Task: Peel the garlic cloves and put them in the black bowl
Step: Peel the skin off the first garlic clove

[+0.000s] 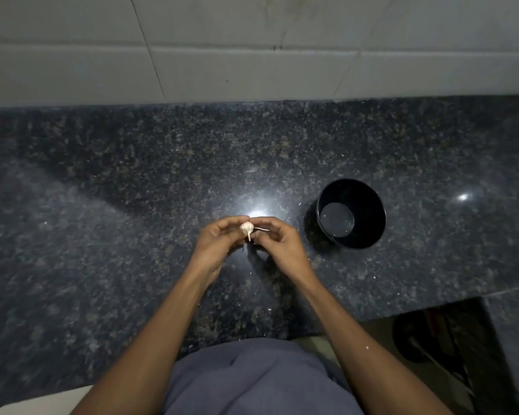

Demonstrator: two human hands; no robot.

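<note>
A small white garlic bulb with a pointed stem sits between both hands above the dark granite counter. My left hand holds it from the left with curled fingers. My right hand pinches its right side, where a thin strip of skin sticks out. The black bowl stands on the counter just right of my hands; I see nothing inside it.
A grey tiled wall rises behind the counter. Tiny white flecks lie scattered on the granite. At the lower right the counter steps back, and a dark round object lies below it.
</note>
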